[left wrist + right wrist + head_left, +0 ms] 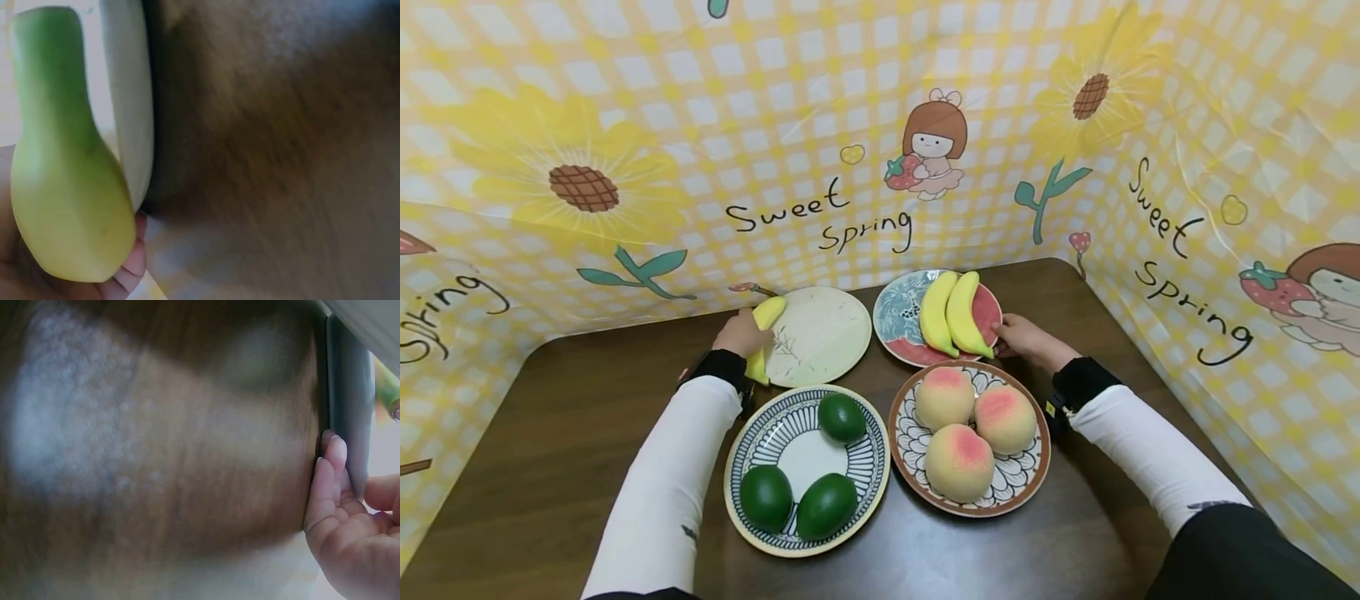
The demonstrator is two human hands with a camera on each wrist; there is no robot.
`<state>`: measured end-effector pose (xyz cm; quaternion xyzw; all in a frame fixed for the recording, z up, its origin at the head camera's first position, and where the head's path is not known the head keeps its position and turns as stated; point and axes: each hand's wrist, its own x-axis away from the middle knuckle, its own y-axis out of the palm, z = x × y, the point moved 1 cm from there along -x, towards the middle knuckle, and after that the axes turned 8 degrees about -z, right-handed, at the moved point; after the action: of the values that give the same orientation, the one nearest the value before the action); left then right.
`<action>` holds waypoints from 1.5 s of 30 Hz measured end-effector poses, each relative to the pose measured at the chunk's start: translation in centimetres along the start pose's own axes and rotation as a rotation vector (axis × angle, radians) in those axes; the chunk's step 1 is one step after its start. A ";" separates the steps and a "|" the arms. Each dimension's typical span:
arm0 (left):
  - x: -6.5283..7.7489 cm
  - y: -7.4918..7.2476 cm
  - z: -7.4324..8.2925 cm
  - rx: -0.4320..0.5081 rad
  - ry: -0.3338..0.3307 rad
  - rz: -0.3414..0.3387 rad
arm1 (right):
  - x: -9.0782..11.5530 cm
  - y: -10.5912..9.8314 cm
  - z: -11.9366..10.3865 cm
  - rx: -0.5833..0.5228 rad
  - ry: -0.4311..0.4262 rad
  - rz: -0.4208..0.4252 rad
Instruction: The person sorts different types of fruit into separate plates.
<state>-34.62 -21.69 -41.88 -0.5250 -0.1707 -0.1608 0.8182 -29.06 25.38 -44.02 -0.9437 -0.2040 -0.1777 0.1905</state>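
Note:
At the back left, my left hand [742,335] grips a yellow banana [767,315] at the left edge of a pale plate [831,333]. In the left wrist view the banana [69,156] shows a green end, with fingers curled beneath its yellow body. My right hand [1028,340] pinches the right rim of a red and blue plate [898,327], thumb above and fingers below. Two yellow bananas [937,315] lie side by side on that plate. From the right wrist, the hand [362,544] is seen with its fingers under the plate's edge [350,400].
Nearer the front, a blue-patterned plate [735,467] holds three dark green avocado-like fruits [826,507]. To its right, a brown-rimmed plate [1036,462] bears three peaches [958,462]. All stand on a dark wooden table [587,433], with a yellow checked cloth [820,117] behind.

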 end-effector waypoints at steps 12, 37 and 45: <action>2.2 -1.8 3.1 -0.049 0.098 0.076 | 0.1 -0.1 -0.1 -0.002 -0.003 -0.001; -0.8 5.0 19.2 0.448 0.355 -0.176 | -5.2 -2.7 6.1 -0.087 -0.097 -0.015; -2.1 7.4 20.3 0.346 0.304 -0.086 | -0.3 -0.1 0.5 0.002 -0.003 0.036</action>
<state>-35.43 0.01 -40.82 -0.3390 -0.0927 -0.2409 0.9047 -29.25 25.62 -44.53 -0.9473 -0.1874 -0.1727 0.1943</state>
